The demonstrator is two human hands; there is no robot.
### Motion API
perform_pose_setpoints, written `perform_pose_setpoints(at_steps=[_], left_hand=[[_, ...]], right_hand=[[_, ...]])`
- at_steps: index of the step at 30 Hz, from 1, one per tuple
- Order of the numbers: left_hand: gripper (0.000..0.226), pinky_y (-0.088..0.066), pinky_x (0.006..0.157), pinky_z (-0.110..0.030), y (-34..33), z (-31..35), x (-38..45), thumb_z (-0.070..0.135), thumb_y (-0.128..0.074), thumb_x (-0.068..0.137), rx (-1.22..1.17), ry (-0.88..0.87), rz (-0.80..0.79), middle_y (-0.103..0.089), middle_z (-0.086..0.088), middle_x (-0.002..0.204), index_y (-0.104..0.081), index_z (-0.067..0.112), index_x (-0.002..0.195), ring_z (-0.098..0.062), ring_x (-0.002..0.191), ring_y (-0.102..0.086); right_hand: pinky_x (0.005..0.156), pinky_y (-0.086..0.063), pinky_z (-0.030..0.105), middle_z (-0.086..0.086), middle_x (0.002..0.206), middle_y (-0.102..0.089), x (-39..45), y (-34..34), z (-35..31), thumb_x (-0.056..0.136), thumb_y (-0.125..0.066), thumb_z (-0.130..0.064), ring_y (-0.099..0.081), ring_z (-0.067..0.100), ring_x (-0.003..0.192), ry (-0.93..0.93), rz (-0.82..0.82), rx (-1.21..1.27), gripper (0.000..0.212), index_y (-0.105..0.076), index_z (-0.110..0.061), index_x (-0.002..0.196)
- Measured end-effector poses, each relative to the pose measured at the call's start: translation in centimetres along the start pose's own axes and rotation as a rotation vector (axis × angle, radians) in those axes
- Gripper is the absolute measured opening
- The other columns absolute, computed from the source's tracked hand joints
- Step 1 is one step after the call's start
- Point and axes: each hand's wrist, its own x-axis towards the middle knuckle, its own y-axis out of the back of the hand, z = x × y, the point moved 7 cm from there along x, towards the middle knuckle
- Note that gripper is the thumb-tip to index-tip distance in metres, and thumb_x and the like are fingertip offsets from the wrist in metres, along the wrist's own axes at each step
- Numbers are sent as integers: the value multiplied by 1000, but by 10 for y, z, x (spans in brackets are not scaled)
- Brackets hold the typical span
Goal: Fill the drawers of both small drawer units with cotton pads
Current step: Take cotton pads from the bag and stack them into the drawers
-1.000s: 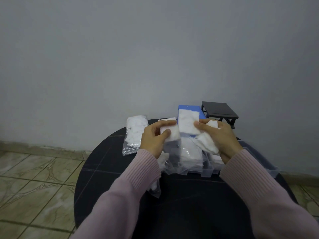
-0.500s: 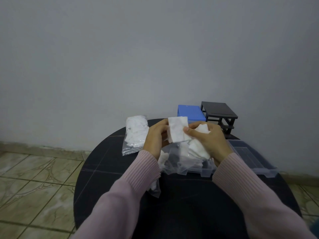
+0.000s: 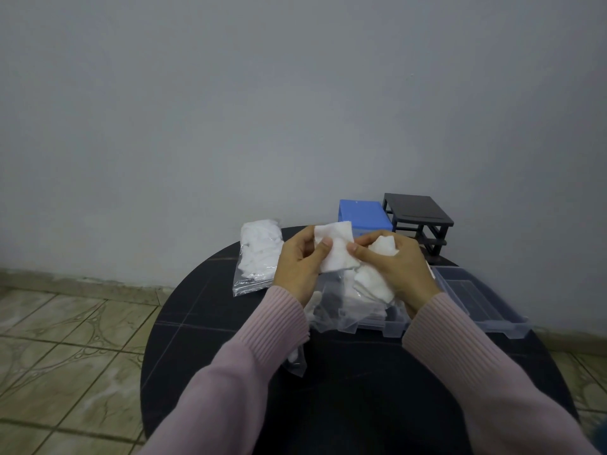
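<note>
Above the table's middle, my left hand (image 3: 300,264) and my right hand (image 3: 391,267) both pinch a square white cotton pad (image 3: 336,249). My right hand also holds a bunch of further pads (image 3: 377,277) against its palm. Under the hands lies an open clear bag (image 3: 331,310) draped over a clear drawer (image 3: 391,325) with pads in it. A second clear drawer (image 3: 486,307) lies pulled out to the right. A blue drawer unit (image 3: 363,213) and a black drawer unit frame (image 3: 417,218) stand at the back.
A full clear bag of cotton pads (image 3: 258,257) lies at the back left of the round black table (image 3: 203,323). A grey wall rises close behind the table. Tiled floor (image 3: 65,339) spreads to the left.
My hands came closer together and the pad between them moved from my right hand's side into a two-handed pinch. The right hand drew back a little from the blue unit.
</note>
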Motion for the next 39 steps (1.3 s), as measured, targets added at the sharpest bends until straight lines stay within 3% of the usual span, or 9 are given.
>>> perform_pose_setpoints(at_steps=[6,9,12,16,21,28,33,37,39], left_hand=[[40,-50,75,-42,26,-12,6,-7,-36,90,175,30,215,-57,-9,95,-44,27,109,-20,74,-53],[44,-40,52,-28,27,-9,6,-13,-28,86,246,9,222,-47,-4,76,-35,26,105,-13,56,-42],[42,-35,46,-12,21,-2,4,-14,-27,84,336,-40,160,-50,-2,75,-49,21,81,-5,55,-41],[41,-45,71,-12,10,-8,3,0,-43,88,237,64,80,-68,-2,89,-67,20,62,-17,90,-59],[26,-50,77,-32,-1,-15,3,36,-64,84,97,166,-5,-68,-4,77,-70,15,69,-19,77,-62],[11,-44,59,-8,5,-11,3,10,-67,83,141,65,29,-60,2,70,-64,8,72,-5,66,-57],[20,-50,64,-21,12,-16,4,14,-66,84,63,143,83,-63,0,70,-64,11,64,-14,69,-59],[16,-41,48,-10,15,-15,6,17,-64,87,85,142,79,-64,-2,73,-68,3,80,-7,59,-58],[14,-50,61,-17,18,-16,7,16,-65,86,72,157,100,-67,-5,78,-69,4,79,-16,71,-63]], right_hand=[[48,-46,26,6,95,-58,1,-2,8,84,-63,-6,-58,15,72,-229,-53,297,28,-52,-14,108],[41,-40,23,7,92,-48,2,-3,7,85,-45,7,-51,17,72,-256,-116,440,32,-42,-10,112],[42,-43,22,8,98,-48,3,-4,7,84,-42,11,-52,19,79,-247,-152,429,40,-40,-9,118],[46,-44,20,7,89,-49,3,-9,3,84,-42,11,-52,16,77,-214,-186,455,28,-46,-14,98],[63,-48,23,6,91,-55,1,-16,2,84,-44,14,-55,17,82,-118,-214,393,33,-45,-17,91],[66,-55,24,6,91,-58,0,-18,0,63,-74,-3,-61,18,83,-63,-257,302,45,-48,-10,98],[72,-58,29,10,98,-60,-3,-17,0,71,-69,7,-63,22,88,-104,-273,249,43,-49,-6,106],[66,-56,24,6,91,-58,-3,-17,-1,80,-63,-3,-62,17,83,-120,-302,352,18,-48,-13,86],[60,-57,22,4,88,-57,-3,-17,-2,87,-56,-8,-62,12,76,-126,-299,364,11,-48,-12,82]])
